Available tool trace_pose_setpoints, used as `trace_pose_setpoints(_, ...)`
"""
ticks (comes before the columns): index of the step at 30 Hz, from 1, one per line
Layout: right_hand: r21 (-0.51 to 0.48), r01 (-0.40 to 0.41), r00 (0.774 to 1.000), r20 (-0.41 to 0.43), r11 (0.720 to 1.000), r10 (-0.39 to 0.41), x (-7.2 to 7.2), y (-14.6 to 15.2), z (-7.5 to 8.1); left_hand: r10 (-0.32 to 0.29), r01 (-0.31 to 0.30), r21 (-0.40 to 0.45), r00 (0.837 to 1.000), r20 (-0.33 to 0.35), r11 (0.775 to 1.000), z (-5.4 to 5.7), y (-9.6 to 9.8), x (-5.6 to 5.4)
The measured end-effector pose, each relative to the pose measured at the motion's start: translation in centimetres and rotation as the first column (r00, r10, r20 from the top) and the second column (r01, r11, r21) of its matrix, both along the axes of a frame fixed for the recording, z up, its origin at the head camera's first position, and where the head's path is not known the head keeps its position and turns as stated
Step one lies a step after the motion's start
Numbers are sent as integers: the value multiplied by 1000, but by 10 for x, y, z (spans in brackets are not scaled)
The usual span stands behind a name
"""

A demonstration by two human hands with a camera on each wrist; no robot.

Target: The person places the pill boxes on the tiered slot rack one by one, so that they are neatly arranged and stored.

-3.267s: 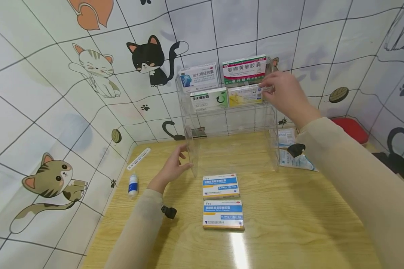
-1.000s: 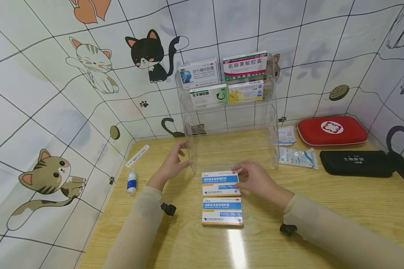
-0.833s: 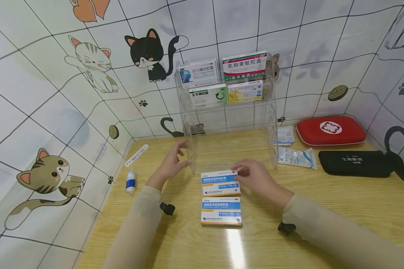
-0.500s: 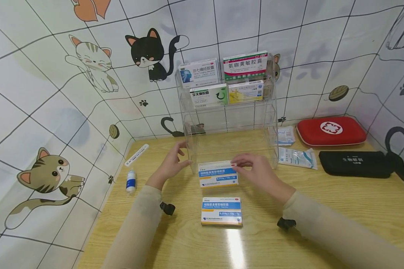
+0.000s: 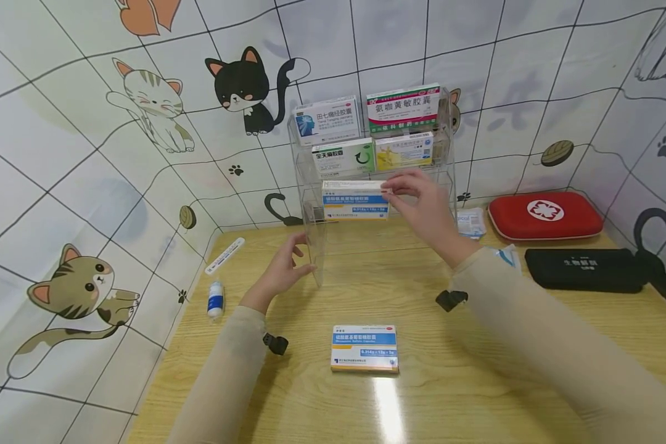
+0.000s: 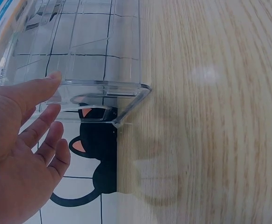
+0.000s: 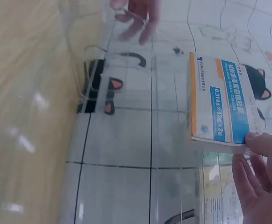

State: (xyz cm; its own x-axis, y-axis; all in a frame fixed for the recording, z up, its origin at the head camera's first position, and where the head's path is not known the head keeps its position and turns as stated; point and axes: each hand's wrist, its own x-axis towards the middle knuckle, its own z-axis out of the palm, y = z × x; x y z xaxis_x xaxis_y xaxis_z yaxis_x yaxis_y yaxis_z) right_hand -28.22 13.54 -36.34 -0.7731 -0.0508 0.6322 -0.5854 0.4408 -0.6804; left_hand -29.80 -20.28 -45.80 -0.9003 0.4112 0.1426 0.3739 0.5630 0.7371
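Observation:
In the head view my right hand (image 5: 424, 209) pinches the right end of a white, blue and orange medicine box (image 5: 352, 206), held up in front of the clear acrylic rack (image 5: 316, 253). Thumb and fingers grip the box's end in the right wrist view. A matching medicine box (image 5: 364, 351) lies face up on the table. My left hand (image 5: 282, 268) is at the rack's left side panel, with thumb tip and relaxed fingers close against it; the left wrist view shows these fingers (image 6: 52, 128) loosely bent beside the panel.
Several medicine boxes stand in the rack's upper tiers, including a green and red one (image 5: 404, 111). A small bottle (image 5: 215, 300) and white strip (image 5: 224, 256) lie left. To the right are a red case (image 5: 544, 216), a black pouch (image 5: 585, 270) and packets (image 5: 470, 222).
My right hand came down from the upper tier, took the farther of the two matching boxes and lifted it off the table, up towards the rack. The left hand has stayed in place.

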Motion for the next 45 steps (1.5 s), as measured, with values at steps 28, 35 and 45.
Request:
trace_pose_setpoints(28,100,52,999,-17,994,-51,-38,-10,-22,9,-9,-18,1000,5,1000,0,0,0)
trace_pose_setpoints(35,166,28,999,18,986,-32,8,-11,-57,11,-11,-17,1000,7,1000,-2,0,0)
trace_pose_setpoints(45,280,-176,928,368,944,64,79,2,-89,14,-14,-21,1000,7,1000,-3,1,-1)
